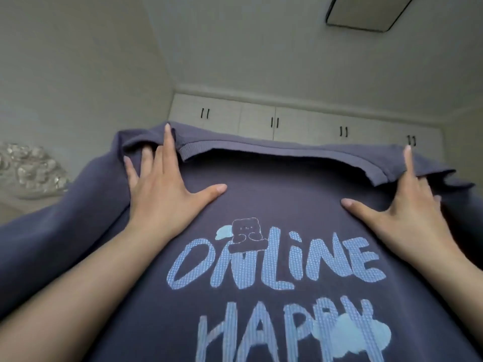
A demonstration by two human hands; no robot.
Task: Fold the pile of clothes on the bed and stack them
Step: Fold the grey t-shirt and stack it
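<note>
Navy T-shirt (261, 194): one | left hand (159, 189) 10 o'clock, right hand (402, 205) 2 o'clock: two, each grasping a shoulder

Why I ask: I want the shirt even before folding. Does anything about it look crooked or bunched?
Yes. The dark blue shirt is bunched into folds under the left hand at its shoulder, and the ribbed collar sags and slants toward the right hand.

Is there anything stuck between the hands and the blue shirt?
No. Both hands are already on the shirt. The left hand and the right hand hold it near the collar, with nothing visible in between. The bed where it has to go is out of view, so that path can't be judged.
</note>
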